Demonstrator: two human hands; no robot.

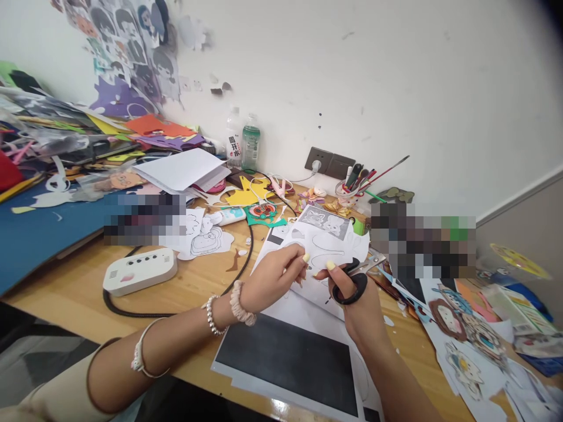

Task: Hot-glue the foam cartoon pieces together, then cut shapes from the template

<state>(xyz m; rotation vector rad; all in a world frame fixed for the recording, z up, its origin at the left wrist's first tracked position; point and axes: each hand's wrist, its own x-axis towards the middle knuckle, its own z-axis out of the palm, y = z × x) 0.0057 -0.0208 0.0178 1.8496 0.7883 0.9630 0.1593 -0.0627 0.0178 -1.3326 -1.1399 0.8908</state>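
Note:
My right hand [363, 305] has its thumb and fingers in the black handles of a pair of scissors [376, 259]; the metal blades point to the upper right. My left hand [281, 275], with a scrunchie and bracelets on its wrist, is closed at the fingertips, close to the right hand's fingers. What it pinches, if anything, I cannot make out. Beneath both hands lie white sheets of paper with a printed drawing of two cartoon animals [325, 223] and curved outlines. Nearer to me is a sheet with a large black rectangle [290, 357].
A white power strip [141, 271] with a black cable lies left. Scraps and coloured foam sheets [162, 126] pile up at the back left. Two bottles [250, 143] and a pen holder [352, 190] stand along the wall. Cartoon cutouts [466, 346] cover the right side.

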